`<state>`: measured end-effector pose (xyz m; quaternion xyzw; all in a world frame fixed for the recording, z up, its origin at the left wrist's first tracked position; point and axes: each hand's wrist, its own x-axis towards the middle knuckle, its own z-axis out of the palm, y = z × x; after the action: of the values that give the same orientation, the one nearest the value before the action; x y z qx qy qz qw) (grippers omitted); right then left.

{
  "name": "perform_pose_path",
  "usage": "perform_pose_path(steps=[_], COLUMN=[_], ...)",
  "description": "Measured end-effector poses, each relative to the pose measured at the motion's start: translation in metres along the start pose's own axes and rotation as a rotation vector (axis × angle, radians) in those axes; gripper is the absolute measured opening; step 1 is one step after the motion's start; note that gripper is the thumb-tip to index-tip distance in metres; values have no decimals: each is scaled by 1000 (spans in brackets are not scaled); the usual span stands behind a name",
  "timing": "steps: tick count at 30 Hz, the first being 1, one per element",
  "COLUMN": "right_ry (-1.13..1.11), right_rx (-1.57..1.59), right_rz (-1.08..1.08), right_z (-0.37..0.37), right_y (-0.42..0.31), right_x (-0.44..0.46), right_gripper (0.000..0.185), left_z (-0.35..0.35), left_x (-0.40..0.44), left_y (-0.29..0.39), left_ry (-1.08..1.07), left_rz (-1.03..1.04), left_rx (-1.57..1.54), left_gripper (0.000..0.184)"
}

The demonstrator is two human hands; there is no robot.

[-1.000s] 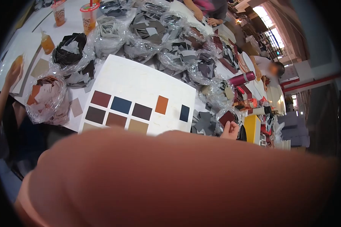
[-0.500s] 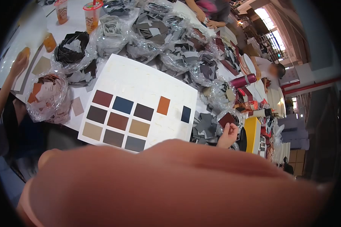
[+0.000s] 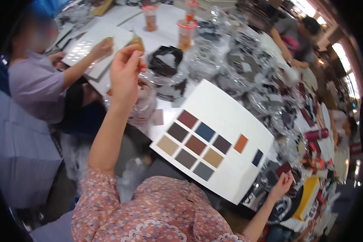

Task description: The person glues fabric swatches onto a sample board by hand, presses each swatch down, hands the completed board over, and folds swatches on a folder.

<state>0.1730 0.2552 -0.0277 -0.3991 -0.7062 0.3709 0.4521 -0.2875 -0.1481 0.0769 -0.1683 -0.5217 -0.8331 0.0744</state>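
Note:
A white board (image 3: 213, 117) lies at the table edge, bearing rows of swatches in maroon, navy, brown, tan and grey, plus an orange one (image 3: 240, 143) and a navy one (image 3: 257, 157) set apart. My left hand (image 3: 126, 74) is raised at the left of the board, fingers curled and pressed together; anything in them is too small to make out. Beyond the board's right edge, my right hand (image 3: 282, 185) pinches a dark red swatch (image 3: 284, 168).
Plastic bags of grey scraps (image 3: 246, 64) fill the table behind the board. Drink cups (image 3: 150, 21) and an amber bottle (image 3: 136, 42) stand at the back. A co-worker (image 3: 36, 86) sits at left; another person (image 3: 296, 38) works at the far side. A yellow box (image 3: 306, 197) is at right.
The view has swung, shifting the board right and down. The large blurred arm no longer covers the foreground; my left hand now shows raised at left. My right hand still holds the dark red swatch.

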Motion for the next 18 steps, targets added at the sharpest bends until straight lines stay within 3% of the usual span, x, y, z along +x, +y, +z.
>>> perform_pose_path(steps=[4, 6, 7, 10, 13, 15, 18], right_ry=[-124, -160, -170, -218, -261, -205, -167], right_rx=[-10, 41, 92, -170, -70, -36, -32], right_rz=[13, 13, -61, -147, -35, 74, 188], right_z=[31, 51, 62, 69, 68, 61, 53], right_y=[3, 1, -1, -10, -11, -15, -23], right_x=[-3, -5, -9, -17, -24, -31, -35], right_gripper=[13, 13, 12, 12, 10, 11, 12], left_z=[-13, -19, -17, -4, 15, 22, 27], left_x=[45, 66, 74, 86, 94, 98, 96], left_y=[-37, -79, -95, -118, -127, -121, -118], left_ry=[-135, -368, -427, -603, -711, -828, -929], left_rz=[-23, 343, 364, 417, 427, 310, 380], left_rx=[760, 1056, 1161, 1484, 1820, 1885, 1882], left_gripper=[13, 15, 15, 15, 18, 22, 18])
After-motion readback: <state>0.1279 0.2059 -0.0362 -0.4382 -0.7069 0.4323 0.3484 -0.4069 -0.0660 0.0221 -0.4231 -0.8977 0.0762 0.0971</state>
